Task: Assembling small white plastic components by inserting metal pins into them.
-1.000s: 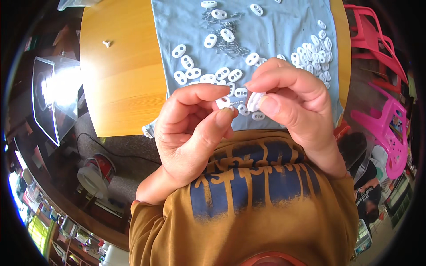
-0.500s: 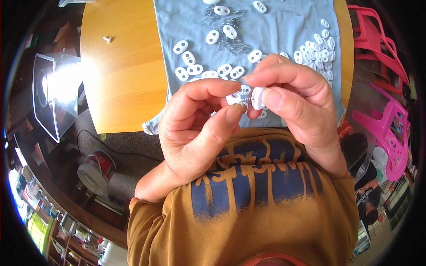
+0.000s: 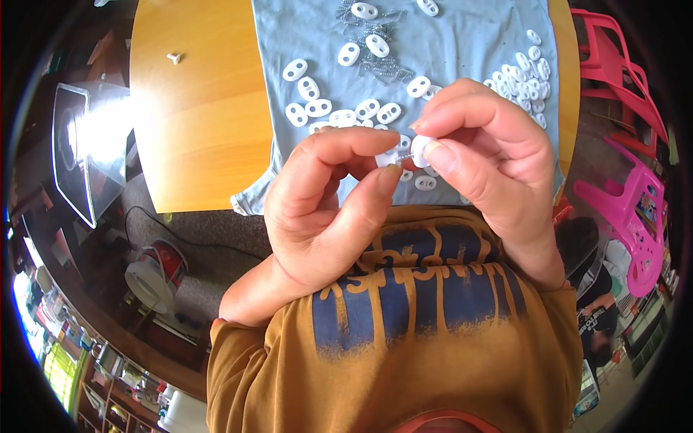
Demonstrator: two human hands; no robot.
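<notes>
My left hand (image 3: 317,206) pinches a white plastic cord-lock body (image 3: 385,159) between thumb and index finger, its form partly hidden. My right hand (image 3: 498,162) holds an oval white cord-lock piece (image 3: 420,152) by thumb and fingers, facing the other one. A small metal spring (image 3: 405,156) bridges the short gap between the two pieces. Beyond my hands, several two-holed white cord-lock pieces (image 3: 308,88) lie scattered on a light blue cloth (image 3: 476,43). A heap of springs (image 3: 388,71) is spread farther back, and smaller white pieces (image 3: 521,88) are piled at the right.
The cloth covers part of a wooden table (image 3: 202,144), where a small white piece (image 3: 174,58) lies at the left. A clear plastic box (image 3: 76,159) stands left of the table. Red (image 3: 624,68) and pink plastic chairs (image 3: 628,209) are at the right, with another person (image 3: 599,310) below them.
Both hands have shifted slightly right, and the right one has turned a little. The two pieces are still held apart with the spring between them.
</notes>
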